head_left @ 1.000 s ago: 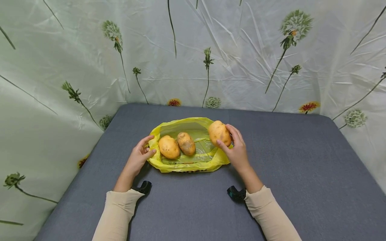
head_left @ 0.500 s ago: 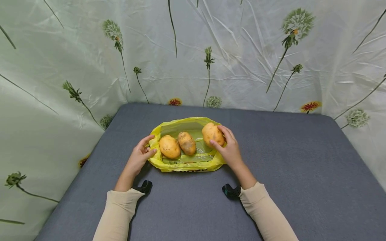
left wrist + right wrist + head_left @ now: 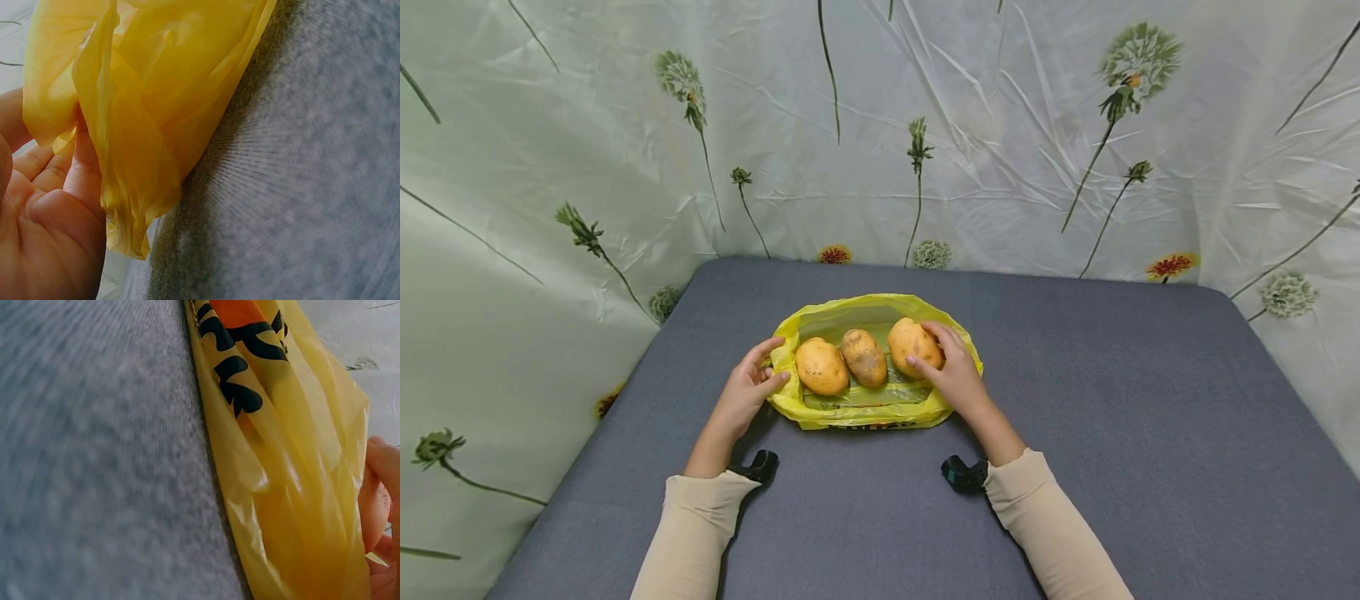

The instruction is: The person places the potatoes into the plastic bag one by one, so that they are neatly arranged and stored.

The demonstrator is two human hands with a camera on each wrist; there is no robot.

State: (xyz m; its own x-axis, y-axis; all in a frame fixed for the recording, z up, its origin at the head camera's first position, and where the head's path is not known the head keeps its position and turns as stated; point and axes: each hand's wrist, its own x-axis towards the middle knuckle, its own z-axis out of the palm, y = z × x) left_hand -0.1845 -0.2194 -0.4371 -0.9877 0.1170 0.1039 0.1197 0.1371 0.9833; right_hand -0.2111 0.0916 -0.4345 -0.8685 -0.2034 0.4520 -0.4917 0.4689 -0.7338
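Note:
A yellow plastic bag lies with its mouth spread wide on the grey surface. Inside it, at the left, is a potato, with a browner potato beside it. My right hand reaches over the bag's right rim and grips another potato between thumb and fingers, within the mouth. At the left end, my left hand holds the bag's rim; in the left wrist view its fingers meet the folded plastic. The right wrist view shows mainly the bag's printed outside, which hides most of that hand.
The grey padded table extends around the bag on all sides. Behind it and to the left hangs a pale curtain with printed flowers. A black wrist device shows at the right wrist, another black device at the left.
My right hand has moved left and slightly toward me, bringing its potato from over the bag's right rim to near the browner potato. The left hand stays in place.

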